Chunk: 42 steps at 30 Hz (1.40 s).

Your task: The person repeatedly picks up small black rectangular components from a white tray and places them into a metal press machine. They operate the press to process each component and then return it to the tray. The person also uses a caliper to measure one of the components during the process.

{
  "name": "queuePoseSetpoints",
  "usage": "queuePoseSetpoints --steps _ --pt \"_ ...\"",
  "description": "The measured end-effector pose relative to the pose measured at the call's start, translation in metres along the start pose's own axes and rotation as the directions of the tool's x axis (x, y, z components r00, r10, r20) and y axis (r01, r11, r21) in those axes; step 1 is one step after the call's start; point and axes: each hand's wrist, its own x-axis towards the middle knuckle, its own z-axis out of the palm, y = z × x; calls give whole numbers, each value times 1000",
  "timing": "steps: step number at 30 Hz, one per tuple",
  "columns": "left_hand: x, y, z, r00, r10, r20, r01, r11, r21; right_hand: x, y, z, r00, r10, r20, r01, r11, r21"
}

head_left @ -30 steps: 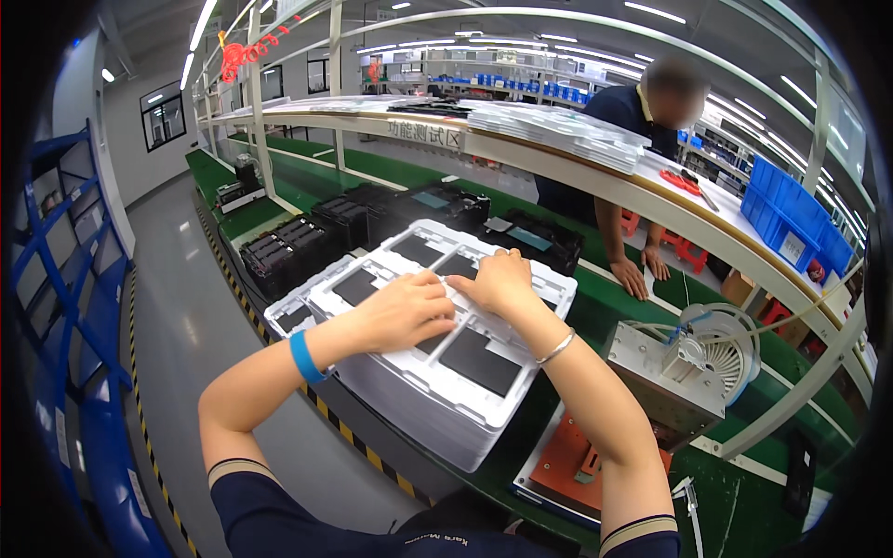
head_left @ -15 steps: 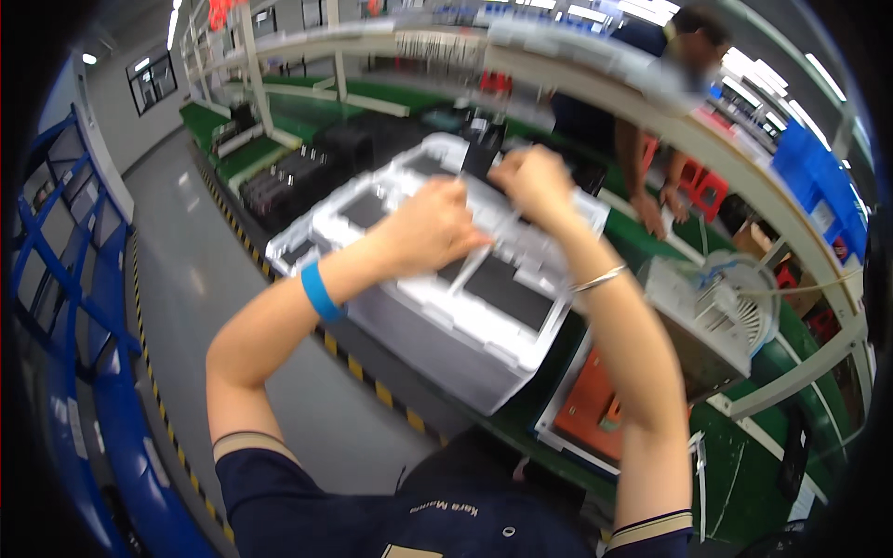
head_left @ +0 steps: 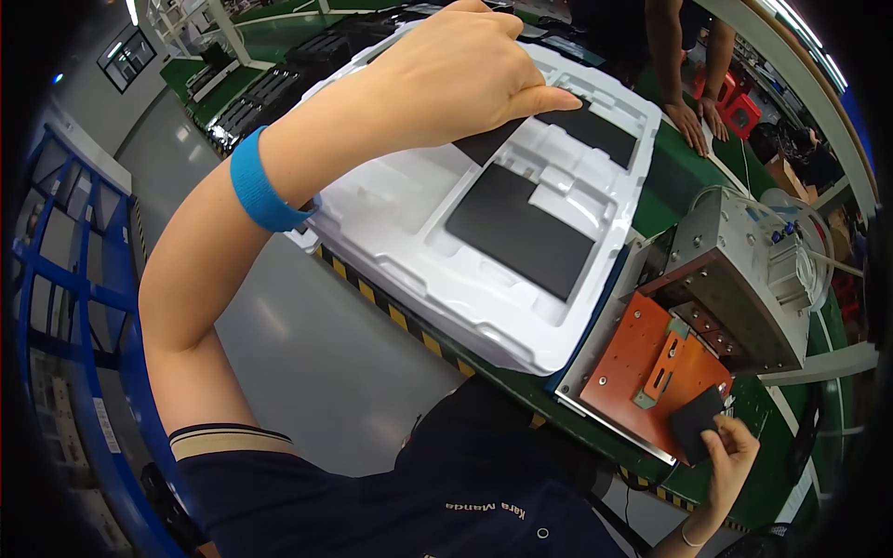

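Note:
My left hand (head_left: 456, 74) is over the far part of a white moulded tray (head_left: 372, 237). Its fingers are curled with the thumb stretched out; what they hold, if anything, is hidden. Several flat black rectangular pieces lie in the tray's recesses, among them a large black panel (head_left: 526, 232) on the near right. At the lower right, my right hand (head_left: 737, 456) pinches a small black flat piece (head_left: 698, 423) between thumb and fingers. This piece is tilted over the corner of an orange base plate (head_left: 619, 358), next to a slotted orange block (head_left: 662, 370).
A metal machine head (head_left: 744, 270) stands behind the orange plate. Another person's hands (head_left: 693, 126) rest on the green bench across from me. Blue racks (head_left: 74, 270) line the left side, and black-yellow floor tape runs below the bench.
My right hand has moved from above the tray down to the orange plate, with the black piece in it. My left hand stays over the tray. The view has shifted toward the right.

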Motion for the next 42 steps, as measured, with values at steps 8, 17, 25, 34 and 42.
queuePoseSetpoints --steps 8,17,25,34,42 --pt "38 4 50 920 -354 166 390 806 -445 24 14 24 988 -157 12 156 988 11" --pt "48 21 60 901 -428 67 412 800 -437 19 -8 43 882 -464 89 466 824 -321" --pt "-9 110 -67 895 -330 -301 310 944 -112 39 -5 45 844 -522 124 535 809 -244" --pt "42 264 37 998 23 -66 -67 594 -802 48 -10 72 764 -629 145 611 633 -476" --pt "49 271 45 997 64 31 -10 564 -826 51 -11 72 779 -620 98 562 619 -550"
